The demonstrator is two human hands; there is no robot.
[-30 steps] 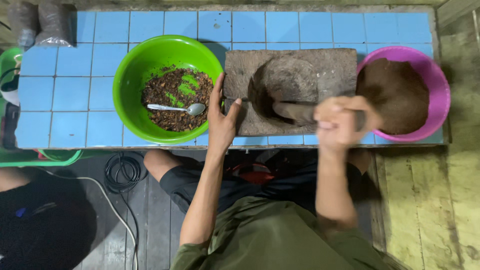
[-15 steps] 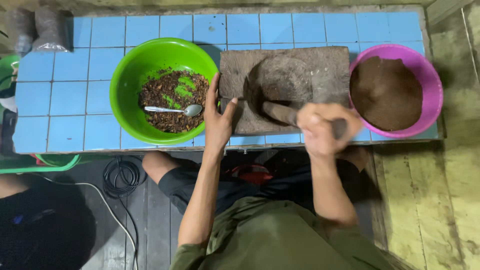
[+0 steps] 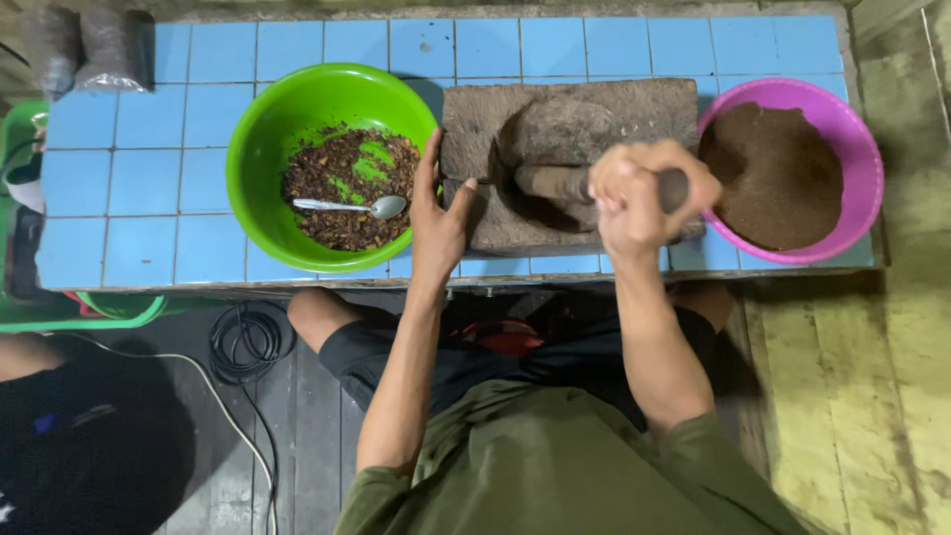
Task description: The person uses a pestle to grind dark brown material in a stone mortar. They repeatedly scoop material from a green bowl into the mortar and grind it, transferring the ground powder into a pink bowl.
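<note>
A flat stone grinding slab (image 3: 475, 119) lies on the blue tiled bench (image 3: 149, 188). My right hand (image 3: 644, 188) is closed around a stone roller (image 3: 555, 183) that lies across the slab's hollow. My left hand (image 3: 436, 213) rests flat against the slab's left edge, fingers spread. To the left stands a green bowl (image 3: 258, 149) holding brown and green bits and a metal spoon (image 3: 347, 206). To the right stands a pink bowl (image 3: 862, 149) filled with brown ground paste (image 3: 783, 178).
Two dark plastic bags (image 3: 84, 50) stand at the bench's back left corner. A green basin (image 3: 59, 317) and a black coiled cable (image 3: 243, 342) lie below the bench on the left. Another person's knee (image 3: 30, 357) shows at the left edge.
My right hand has drawn the roller leftward and back over the slab. My left hand has stayed at the slab's left edge.
</note>
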